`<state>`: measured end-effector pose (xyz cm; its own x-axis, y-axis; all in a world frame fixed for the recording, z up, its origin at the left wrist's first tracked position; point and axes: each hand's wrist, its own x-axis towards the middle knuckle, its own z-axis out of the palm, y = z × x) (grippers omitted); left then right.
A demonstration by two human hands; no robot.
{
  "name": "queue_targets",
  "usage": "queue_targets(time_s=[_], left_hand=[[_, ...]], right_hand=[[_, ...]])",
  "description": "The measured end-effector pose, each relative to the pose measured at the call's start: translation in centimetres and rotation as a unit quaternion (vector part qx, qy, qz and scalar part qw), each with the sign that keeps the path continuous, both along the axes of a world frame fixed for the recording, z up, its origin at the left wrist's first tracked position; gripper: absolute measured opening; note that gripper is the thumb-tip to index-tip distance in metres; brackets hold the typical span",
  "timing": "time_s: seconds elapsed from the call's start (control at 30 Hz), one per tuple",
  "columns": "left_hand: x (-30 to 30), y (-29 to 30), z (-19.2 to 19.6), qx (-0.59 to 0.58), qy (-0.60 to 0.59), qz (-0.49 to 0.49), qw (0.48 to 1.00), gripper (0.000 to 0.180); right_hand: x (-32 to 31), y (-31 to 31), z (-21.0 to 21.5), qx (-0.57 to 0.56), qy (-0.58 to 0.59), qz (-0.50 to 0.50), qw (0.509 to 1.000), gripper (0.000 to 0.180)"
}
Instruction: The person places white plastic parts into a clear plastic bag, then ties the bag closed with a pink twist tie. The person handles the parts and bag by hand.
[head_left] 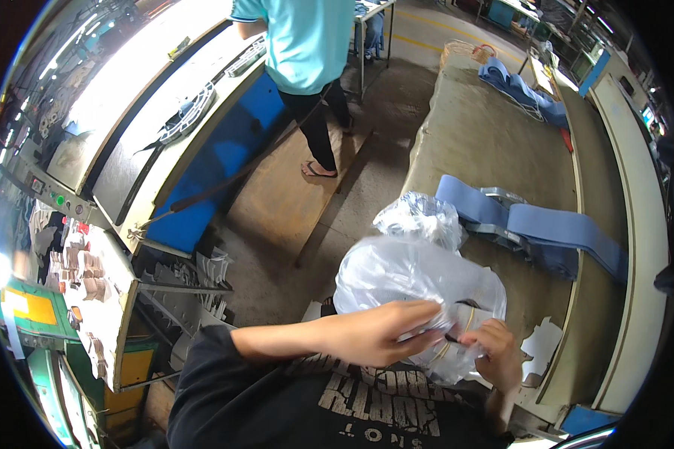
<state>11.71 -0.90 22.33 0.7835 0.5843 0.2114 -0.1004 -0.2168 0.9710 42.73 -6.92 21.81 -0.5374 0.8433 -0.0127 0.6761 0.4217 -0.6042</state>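
In front of my chest is a puffed-up clear plastic bag (397, 273), its contents hard to make out. My left hand (393, 331) reaches across from the left and is closed on the bag's gathered side, thumb below the fingers. Opposite it, my right hand (496, 350) pinches the plastic with bent fingertips. Between the hands runs a thin tan band (468, 320) that looks like a rubber band, next to a small dark piece partly covered by plastic. Just beyond stands a second crumpled clear bag (421, 217) at the table's edge.
A long worn table (494, 142) stretches away on the right. Blue wide strap (543, 224) with grey metal parts lies on it, and more blue strap (520, 90) farther off. Left stands a blue-sided machine (210, 172). A person in a light-blue shirt (307, 45) stands ahead on a board.
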Motion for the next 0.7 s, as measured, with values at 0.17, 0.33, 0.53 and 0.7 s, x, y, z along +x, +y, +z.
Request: queue_targets(time_s=[0.17, 0.33, 0.53, 0.7], left_hand=[[6.2, -1.6, -2.2, -0.020, 0.140, 0.041, 0.989, 0.037], [5.5, -1.7, -3.5, -0.083, 0.069, 0.114, 0.988, 0.013], [5.5, -2.4, -4.1, -0.160, -0.026, 0.201, 0.966, 0.022], [5.9, -1.3, -1.7, 0.147, 0.097, 0.219, 0.960, 0.023]], right_hand=[[-3.8, -1.3, -2.3, 0.070, 0.130, -0.303, 0.941, 0.045], [-3.6, -0.5, -2.1, 0.146, 0.153, -0.234, 0.949, 0.064], [-4.9, -3.2, -5.5, 0.119, 0.119, -0.143, 0.975, 0.078], [-6.0, -4.2, -7.9, 0.179, 0.155, -0.252, 0.938, 0.031]])
